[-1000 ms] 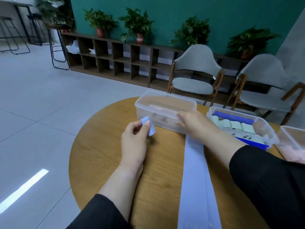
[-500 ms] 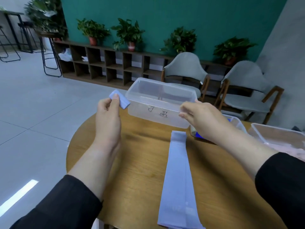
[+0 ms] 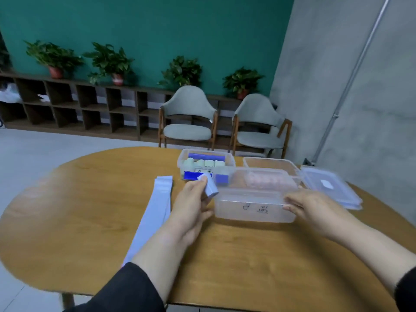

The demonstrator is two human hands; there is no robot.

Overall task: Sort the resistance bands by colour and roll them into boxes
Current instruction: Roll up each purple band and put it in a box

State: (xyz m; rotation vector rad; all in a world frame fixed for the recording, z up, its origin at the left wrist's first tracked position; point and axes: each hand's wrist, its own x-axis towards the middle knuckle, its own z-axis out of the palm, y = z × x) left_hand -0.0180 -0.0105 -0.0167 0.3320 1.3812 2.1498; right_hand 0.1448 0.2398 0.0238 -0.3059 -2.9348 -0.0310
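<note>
Now the left hand (image 3: 191, 206) pinches a rolled lilac band (image 3: 209, 186), while the right hand (image 3: 313, 208) grips the clear box (image 3: 252, 206) on the desk (image 3: 90, 210).

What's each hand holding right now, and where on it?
Left hand pinches a rolled light-blue band by its lower end. Right hand grips the clear empty box at its right end.

A teal wall (image 3: 157, 30) runs across the back, meeting a grey concrete wall (image 3: 371, 97) on the right, where a thin pipe (image 3: 351, 70) slants down. Along the teal wall stands a low dark wooden shelf (image 3: 90, 109) with four potted plants (image 3: 108, 61) on top. Two grey chairs (image 3: 189, 118) with wooden frames stand before it. The floor (image 3: 45, 143) is pale grey.
</note>
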